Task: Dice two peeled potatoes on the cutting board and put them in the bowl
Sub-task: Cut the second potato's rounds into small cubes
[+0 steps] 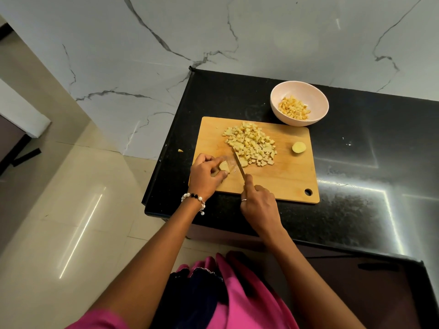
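A wooden cutting board (285,184) lies on the black counter. A heap of diced potato (253,143) covers its middle. At the board's left edge my left hand (206,174) pinches a small potato piece (223,166). My right hand (257,203) grips a knife (238,163), whose blade stands just right of that piece. A potato end piece (298,147) rests alone on the board's right side. Behind the board a pale pink bowl (278,108) holds some diced potato (294,108).
The black counter (356,162) ends at its left edge near the board, with tiled floor below. One stray potato bit (180,150) lies on the counter left of the board. A marble wall rises behind the bowl.
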Tool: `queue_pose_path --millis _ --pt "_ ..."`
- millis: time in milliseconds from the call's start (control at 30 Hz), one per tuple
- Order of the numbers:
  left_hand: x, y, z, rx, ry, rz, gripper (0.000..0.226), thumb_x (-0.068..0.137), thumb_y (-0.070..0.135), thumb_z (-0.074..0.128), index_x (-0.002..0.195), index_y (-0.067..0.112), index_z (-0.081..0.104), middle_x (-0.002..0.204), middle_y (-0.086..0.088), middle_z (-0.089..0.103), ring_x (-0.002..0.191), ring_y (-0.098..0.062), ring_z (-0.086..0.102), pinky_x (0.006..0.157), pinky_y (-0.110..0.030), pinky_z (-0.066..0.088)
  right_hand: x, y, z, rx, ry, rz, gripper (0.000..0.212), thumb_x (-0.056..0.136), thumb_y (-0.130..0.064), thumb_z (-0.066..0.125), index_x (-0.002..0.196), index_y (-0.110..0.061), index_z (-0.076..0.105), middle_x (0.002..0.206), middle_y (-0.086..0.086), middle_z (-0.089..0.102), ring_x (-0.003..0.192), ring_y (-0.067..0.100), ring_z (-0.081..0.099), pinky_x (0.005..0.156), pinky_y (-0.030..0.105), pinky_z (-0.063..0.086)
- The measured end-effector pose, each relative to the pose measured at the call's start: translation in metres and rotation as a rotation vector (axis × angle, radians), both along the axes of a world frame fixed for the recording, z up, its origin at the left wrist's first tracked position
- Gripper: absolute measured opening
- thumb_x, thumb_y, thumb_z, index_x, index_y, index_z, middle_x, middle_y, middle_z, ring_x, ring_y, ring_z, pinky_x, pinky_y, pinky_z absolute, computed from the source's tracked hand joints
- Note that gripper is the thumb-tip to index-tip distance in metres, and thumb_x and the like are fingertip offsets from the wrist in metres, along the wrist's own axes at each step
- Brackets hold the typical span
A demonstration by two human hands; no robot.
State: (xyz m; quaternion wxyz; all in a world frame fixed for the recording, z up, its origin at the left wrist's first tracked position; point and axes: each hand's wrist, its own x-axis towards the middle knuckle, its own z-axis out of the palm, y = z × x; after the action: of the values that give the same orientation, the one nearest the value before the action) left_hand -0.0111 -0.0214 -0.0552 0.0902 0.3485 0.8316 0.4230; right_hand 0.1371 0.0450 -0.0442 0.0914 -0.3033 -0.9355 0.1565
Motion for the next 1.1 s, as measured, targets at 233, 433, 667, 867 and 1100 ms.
queue_pose_path --millis 233,433,667,867,1100 --pt "0.001 -0.003 -0.003 0.043 -0.030 0.093 0.039 0.073 0.014 0.080 0.109 0.006 0.069 0.108 -0.002 0.049 0.082 -0.005 0.049 0.071 -0.001 0.042 -0.004 -0.017 -0.001 -0.053 0.070 0.053 0.047 0.096 -0.015 0.039 0.140 0.003 0.038 0.076 0.021 0.063 0.064 0.038 0.056 0.054 0.035 0.027" --pt "0.000 0.000 -0.006 0.065 -0.032 0.109 0.034 0.072 0.013 0.080 0.104 0.003 0.072 0.103 -0.003 0.055 0.085 -0.004 0.049 0.071 0.001 0.040 -0.011 -0.018 0.002 -0.054 0.001 0.060 0.045 0.090 -0.008 0.047 0.131 0.009 0.047 0.064 0.020 0.060 0.050 0.035 0.052 0.049 0.032 0.025" --pt "0.002 0.002 -0.007 0.067 -0.031 0.130 0.033 0.071 0.014 0.081 0.101 0.005 0.073 0.099 -0.001 0.055 0.082 -0.005 0.050 0.069 0.000 0.040 -0.013 -0.023 -0.001 0.056 -0.089 0.056 0.058 0.064 0.003 0.075 0.118 0.011 0.057 0.051 0.013 0.054 0.031 0.025 0.036 0.040 0.024 0.017" --pt "0.003 0.002 -0.006 0.069 -0.031 0.141 0.031 0.071 0.014 0.081 0.100 0.006 0.073 0.095 0.001 0.055 0.079 -0.004 0.049 0.067 -0.001 0.040 0.009 -0.022 -0.007 0.102 -0.132 0.023 0.062 0.062 0.000 0.079 0.120 0.007 0.058 0.058 0.014 0.058 0.032 0.030 0.047 0.035 0.025 0.019" --pt "0.003 0.001 -0.006 0.060 -0.010 0.132 0.029 0.073 0.015 0.079 0.100 0.007 0.074 0.095 0.002 0.056 0.085 -0.006 0.052 0.072 -0.008 0.046 0.000 0.007 0.000 -0.002 0.023 0.043 0.045 0.090 -0.008 0.051 0.133 0.006 0.046 0.066 0.021 0.058 0.050 0.037 0.051 0.048 0.032 0.028"
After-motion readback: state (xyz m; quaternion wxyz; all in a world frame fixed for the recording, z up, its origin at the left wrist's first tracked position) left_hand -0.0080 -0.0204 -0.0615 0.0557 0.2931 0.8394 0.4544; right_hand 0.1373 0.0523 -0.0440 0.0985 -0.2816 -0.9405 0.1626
